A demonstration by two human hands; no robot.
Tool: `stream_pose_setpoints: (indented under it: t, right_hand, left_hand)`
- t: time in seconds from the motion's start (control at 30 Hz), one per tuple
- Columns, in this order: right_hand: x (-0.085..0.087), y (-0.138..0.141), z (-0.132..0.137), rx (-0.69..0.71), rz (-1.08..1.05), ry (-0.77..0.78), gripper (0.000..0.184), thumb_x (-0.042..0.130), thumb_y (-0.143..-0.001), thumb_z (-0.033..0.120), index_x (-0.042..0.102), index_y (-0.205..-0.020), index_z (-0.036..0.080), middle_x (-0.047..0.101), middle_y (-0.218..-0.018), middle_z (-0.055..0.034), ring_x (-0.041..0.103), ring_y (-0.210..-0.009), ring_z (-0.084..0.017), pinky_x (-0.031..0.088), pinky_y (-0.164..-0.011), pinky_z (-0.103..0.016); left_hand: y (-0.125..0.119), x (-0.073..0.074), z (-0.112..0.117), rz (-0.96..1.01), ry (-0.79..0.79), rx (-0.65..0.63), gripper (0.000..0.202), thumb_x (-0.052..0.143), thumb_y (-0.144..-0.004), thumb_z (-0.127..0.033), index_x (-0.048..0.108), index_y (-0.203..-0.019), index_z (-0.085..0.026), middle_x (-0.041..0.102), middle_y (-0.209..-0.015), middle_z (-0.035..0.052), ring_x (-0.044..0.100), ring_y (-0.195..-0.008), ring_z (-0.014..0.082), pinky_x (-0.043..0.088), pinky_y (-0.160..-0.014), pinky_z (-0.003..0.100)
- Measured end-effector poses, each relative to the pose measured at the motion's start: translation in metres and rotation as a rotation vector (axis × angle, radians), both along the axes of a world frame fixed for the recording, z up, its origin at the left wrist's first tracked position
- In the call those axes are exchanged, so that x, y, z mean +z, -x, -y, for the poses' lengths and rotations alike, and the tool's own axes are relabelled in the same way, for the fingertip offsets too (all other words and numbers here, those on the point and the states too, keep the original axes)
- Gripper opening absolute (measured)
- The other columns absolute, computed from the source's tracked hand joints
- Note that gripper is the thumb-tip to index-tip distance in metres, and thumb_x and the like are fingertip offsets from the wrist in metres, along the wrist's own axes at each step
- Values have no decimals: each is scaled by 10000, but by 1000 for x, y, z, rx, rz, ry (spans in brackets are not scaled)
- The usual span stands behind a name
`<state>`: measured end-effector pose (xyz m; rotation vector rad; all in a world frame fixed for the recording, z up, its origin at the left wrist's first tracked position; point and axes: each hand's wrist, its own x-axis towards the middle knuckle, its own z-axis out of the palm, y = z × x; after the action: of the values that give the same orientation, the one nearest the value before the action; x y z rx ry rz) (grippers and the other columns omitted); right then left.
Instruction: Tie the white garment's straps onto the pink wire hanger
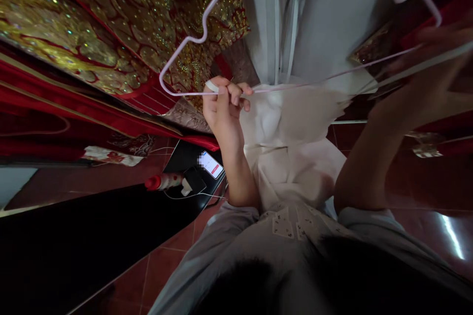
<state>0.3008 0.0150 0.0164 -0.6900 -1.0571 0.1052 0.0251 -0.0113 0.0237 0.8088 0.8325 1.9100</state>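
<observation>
A pale pink clothes hanger [184, 43] spans the view, its lower bar running across in front of me. My left hand [226, 101] is closed around the left part of that bar, with a white band around one finger. At the hanger's right end is my right hand [430, 51], dark and smeared by motion, so its fingers cannot be made out. A white strip [417, 64] crosses by my right forearm. Sheer whitish fabric [291, 113] lies below the bar, in front of my body. Whether it is attached to the hanger I cannot tell.
Red garments with gold sequins [121, 15] hang at the left. Pale grey cloth with long straps [332, 19] hangs ahead. On a black table [121, 221] at the lower left lie a lit phone [212, 165], a red-capped bottle [164, 181] and a white cable [207, 195].
</observation>
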Motion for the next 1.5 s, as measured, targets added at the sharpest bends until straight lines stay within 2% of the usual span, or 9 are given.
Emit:
stream_pose_setpoints:
  t: [0.07,0.17,0.43,0.87,1.07,1.17,1.27,1.4,1.5]
  right_hand:
    - [6,42,4,20,144,-155,207,886,-869,418,860,-1048,317,828,-862,50,774,-736,-153,546,-640,-316]
    - [6,70,8,137,507,140,336,923,-828,416,840,-1118,268,857,-1026,-38,812,-941,-265,603,-891,-473]
    - [-5,50,17,92,740,381,466,762,-938,590,721,-1324,332,809,-1038,-46,737,-1020,-275,504,-1064,-576]
    - [0,67,35,39,752,458,469,674,-1004,470,538,-1452,489,813,-1100,8,682,-1227,-310,444,-1230,-660]
    - [-8,59,35,49,761,463,586,682,-978,530,500,-1525,429,802,-1164,-46,668,-1286,-362,419,-1216,-725]
    - [-9,58,36,59,755,466,614,705,-964,520,495,-1534,431,802,-1165,-50,653,-1306,-361,424,-1221,-702]
    - [-8,60,37,63,741,443,633,715,-950,533,501,-1536,422,805,-1128,-40,664,-1268,-355,438,-1211,-694]
    - [-7,65,36,36,720,416,606,726,-928,544,564,-1492,395,804,-1075,-44,671,-1196,-346,432,-1210,-701]
    - [-8,68,34,13,731,356,576,724,-904,570,623,-1432,362,792,-1053,-51,680,-1127,-350,424,-1179,-730]
  left_hand:
    - [1,-2,0,-30,-35,-17,174,629,-1089,-324,557,-949,-251,412,-666,-29,652,-757,182,413,-546,245]
    - [3,-6,1,-26,-139,-71,171,738,-1005,-334,590,-992,-250,428,-700,-25,676,-807,194,431,-553,245]
    - [20,-8,9,-225,-48,-69,231,736,-975,-435,676,-1051,-225,729,-925,63,746,-990,240,522,-648,269]
    - [66,-3,19,-330,27,432,350,502,-830,-149,774,-1038,-73,823,-1042,168,785,-854,206,409,-492,211]
    - [84,-12,9,-430,-118,652,357,710,-863,-249,811,-1197,-172,810,-1275,130,797,-941,207,433,-486,215]
    - [99,-14,9,-454,-232,616,356,774,-827,-300,825,-1158,-177,838,-1174,92,804,-1024,224,640,-763,319]
    - [106,-10,9,-467,-359,603,398,833,-787,-380,825,-1118,-159,832,-1131,80,788,-1114,254,647,-979,417]
    - [90,10,4,-517,-201,492,291,799,-956,-409,789,-1173,-214,824,-1146,44,792,-1038,224,636,-943,386]
    - [79,29,-3,-546,-206,393,208,622,-1080,-318,714,-935,-200,776,-883,6,771,-802,181,630,-802,341]
